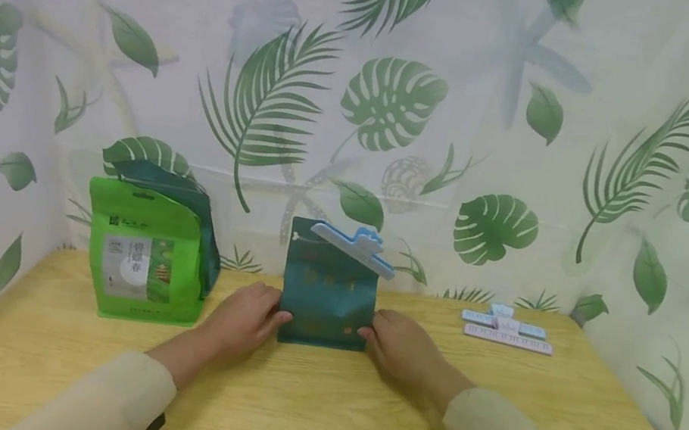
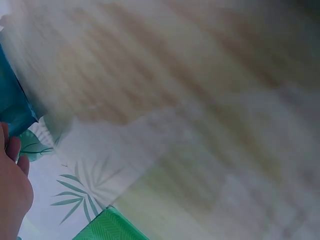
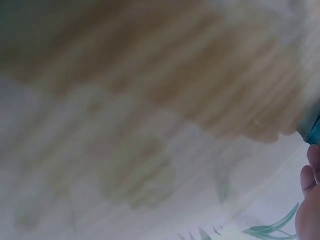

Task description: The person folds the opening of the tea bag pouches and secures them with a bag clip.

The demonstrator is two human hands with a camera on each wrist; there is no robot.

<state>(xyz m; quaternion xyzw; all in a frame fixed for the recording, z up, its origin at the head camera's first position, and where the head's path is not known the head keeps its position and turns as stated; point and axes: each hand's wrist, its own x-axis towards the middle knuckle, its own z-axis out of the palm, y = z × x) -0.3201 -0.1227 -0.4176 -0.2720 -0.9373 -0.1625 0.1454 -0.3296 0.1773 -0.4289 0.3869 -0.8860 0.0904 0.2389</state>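
Observation:
A dark green tea bag (image 1: pixel 330 297) stands upright on the table in the middle of the head view. A blue sealing clip (image 1: pixel 355 248) sits slanted across its top right corner, its lower end sticking out past the bag's edge. My left hand (image 1: pixel 246 317) grips the bag's lower left side, thumb at the front. On the opposite side my right hand (image 1: pixel 403 347) holds the lower right edge, also with the thumb in front. Both wrist views are mostly blurred; the bag (image 2: pixel 14 97) shows at the edge of the left one.
To the left stands a bright green tea bag (image 1: pixel 146 257), with another dark green bag (image 1: pixel 212 238) partly hidden behind it. On the right of the wooden table (image 1: pixel 310 409) lie a blue clip (image 1: pixel 532 330) and a pale purple clip (image 1: pixel 508 339). A leaf-patterned curtain (image 1: pixel 354 163) hangs behind.

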